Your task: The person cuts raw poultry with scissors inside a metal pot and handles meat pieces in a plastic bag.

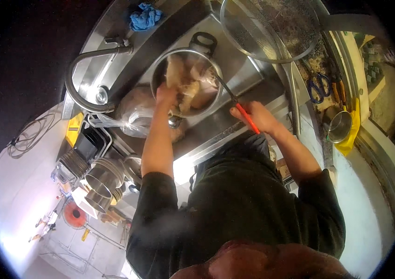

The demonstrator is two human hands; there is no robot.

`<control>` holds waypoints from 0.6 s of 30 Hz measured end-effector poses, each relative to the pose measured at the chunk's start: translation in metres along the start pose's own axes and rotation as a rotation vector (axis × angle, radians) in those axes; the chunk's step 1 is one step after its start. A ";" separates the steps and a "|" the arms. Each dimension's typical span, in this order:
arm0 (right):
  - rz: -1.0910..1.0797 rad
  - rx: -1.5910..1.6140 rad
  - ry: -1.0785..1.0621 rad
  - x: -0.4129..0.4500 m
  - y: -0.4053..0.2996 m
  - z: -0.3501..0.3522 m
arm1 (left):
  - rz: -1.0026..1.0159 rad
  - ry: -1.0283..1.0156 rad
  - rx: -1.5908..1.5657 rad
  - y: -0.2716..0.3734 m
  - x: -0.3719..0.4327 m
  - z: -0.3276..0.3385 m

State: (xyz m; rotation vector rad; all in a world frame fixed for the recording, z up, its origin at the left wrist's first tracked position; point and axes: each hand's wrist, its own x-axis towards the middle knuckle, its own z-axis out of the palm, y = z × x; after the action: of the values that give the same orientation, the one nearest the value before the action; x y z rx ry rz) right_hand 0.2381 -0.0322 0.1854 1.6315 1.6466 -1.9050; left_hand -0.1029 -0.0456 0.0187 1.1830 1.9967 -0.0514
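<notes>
A round steel pot [215, 104] stands in the steel sink [242, 69], with pale pieces of raw meat [206, 94] in cloudy liquid inside it. My left hand [167, 94] reaches over the near left rim, closed around a long pale piece of meat [175, 71]; its fingertips are partly hidden. Outside the rim, to the right, my right hand [258, 117] grips a red-handled utensil [244, 113]. Its thin dark shaft slants into the pot, and its tip touches or lies close to the meat. Left of the pot lies a knotted clear plastic bag [131, 120], its contents unclear.
A curved steel tap [75, 80] arches at the left, below a crumpled blue cloth [145, 16]. At the upper right a large mesh strainer [270, 31] overhangs the sink. Blue-handled scissors [317, 89] and a small sieve [339, 127] are farther right. Stacked pots [101, 185] stand lower left.
</notes>
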 end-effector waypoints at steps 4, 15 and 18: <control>-0.004 -0.013 -0.024 0.000 -0.009 -0.003 | -0.059 -0.053 -0.502 0.032 -0.049 -0.046; -0.060 -0.144 -0.049 0.011 0.009 0.008 | 0.069 0.155 -0.471 -0.018 -0.084 -0.065; -0.189 -0.177 0.045 0.018 0.027 0.017 | 0.015 -0.003 -0.859 0.019 -0.100 -0.083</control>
State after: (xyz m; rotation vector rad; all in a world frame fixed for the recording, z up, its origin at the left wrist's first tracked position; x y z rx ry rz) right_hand 0.2386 -0.0468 0.1515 1.5079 1.9886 -1.7524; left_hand -0.1144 -0.0736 0.1462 0.6242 1.7015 0.7367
